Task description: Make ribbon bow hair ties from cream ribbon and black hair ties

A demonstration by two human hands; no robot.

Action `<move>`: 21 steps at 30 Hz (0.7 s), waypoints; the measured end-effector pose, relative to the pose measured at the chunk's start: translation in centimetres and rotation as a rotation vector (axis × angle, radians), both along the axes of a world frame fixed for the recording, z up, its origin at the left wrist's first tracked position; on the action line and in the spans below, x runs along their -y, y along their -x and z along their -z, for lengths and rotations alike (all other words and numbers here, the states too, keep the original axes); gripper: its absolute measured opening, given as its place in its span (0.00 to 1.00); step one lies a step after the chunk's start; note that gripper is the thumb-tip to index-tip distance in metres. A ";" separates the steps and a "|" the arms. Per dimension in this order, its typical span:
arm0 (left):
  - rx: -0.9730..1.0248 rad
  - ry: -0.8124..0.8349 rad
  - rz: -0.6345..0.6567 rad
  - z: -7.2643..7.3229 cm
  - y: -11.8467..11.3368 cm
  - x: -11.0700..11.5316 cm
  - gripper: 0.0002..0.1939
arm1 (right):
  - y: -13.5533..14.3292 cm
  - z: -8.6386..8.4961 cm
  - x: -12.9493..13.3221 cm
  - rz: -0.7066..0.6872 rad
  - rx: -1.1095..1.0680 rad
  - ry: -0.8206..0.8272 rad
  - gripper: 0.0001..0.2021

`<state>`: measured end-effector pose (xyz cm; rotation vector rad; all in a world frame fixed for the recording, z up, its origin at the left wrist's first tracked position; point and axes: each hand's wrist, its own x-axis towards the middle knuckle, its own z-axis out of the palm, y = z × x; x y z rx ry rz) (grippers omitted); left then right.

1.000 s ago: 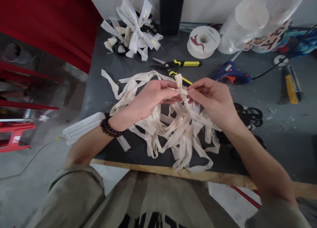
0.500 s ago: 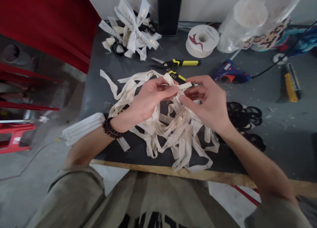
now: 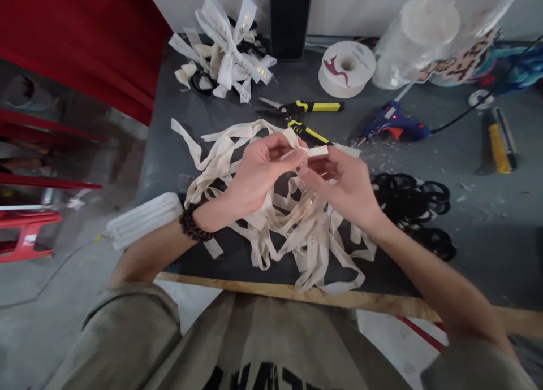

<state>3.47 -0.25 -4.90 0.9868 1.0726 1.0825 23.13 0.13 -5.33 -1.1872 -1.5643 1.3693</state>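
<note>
Between my hands is a cream ribbon (image 3: pixel 317 151) with a looped, folded shape. My left hand (image 3: pixel 265 169) pinches its middle between thumb and fingers. Close against it from the right, my right hand (image 3: pixel 341 183) has its thumb and fingers on the same ribbon; the exact contact is partly hidden. Below both hands lies a tangled heap of cream ribbon (image 3: pixel 292 223), with gold print on some strips. Just beyond my fingertips rest yellow-and-black snips (image 3: pixel 316 106), their blades spread.
A blue glue gun (image 3: pixel 394 122) with a red light, black hair ties (image 3: pixel 411 200) and a yellow cutter (image 3: pixel 499 144) lie to the right. Behind stand a ribbon spool (image 3: pixel 347 68) and a pile of finished-looking bows (image 3: pixel 229 51). A wooden edge (image 3: pixel 271 290) borders the table's front.
My right hand has moved left and slightly down, closer to my left hand, with its fingers drawn in at the ribbon. My left hand keeps its pinch nearly in place.
</note>
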 end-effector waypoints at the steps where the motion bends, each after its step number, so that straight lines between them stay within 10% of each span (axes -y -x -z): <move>1: 0.000 0.006 0.009 -0.1 0.0 0.0 0.16 | -0.2 -0.2 -0.3 0.019 0.012 -0.023 0.17; 21: -0.131 0.027 0.052 -0.8 -0.2 0.6 0.14 | -1.5 -0.9 -1.8 0.142 0.104 -0.281 0.12</move>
